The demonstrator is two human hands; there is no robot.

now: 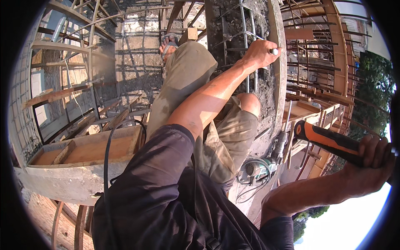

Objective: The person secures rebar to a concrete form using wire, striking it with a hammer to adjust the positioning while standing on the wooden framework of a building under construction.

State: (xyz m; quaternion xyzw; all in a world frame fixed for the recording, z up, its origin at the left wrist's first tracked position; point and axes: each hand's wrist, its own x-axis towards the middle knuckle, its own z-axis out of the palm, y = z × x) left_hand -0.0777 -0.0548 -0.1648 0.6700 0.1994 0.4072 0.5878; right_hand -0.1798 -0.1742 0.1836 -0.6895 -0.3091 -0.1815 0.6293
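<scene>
- Left hand [260, 54] wrapped tight round a short rod [273, 51], beside the rebar [244, 21]!
- Right hand [375, 160] out wide, clenched on an orange-and-black handle [329, 142]!

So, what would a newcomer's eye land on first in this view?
Probably the orange-and-black handle, gripped in the right hand at the far right. Next, the left hand at upper centre, closed around a round-ended object near the steel bars. Then the green power tool, below and right of centre.
</scene>
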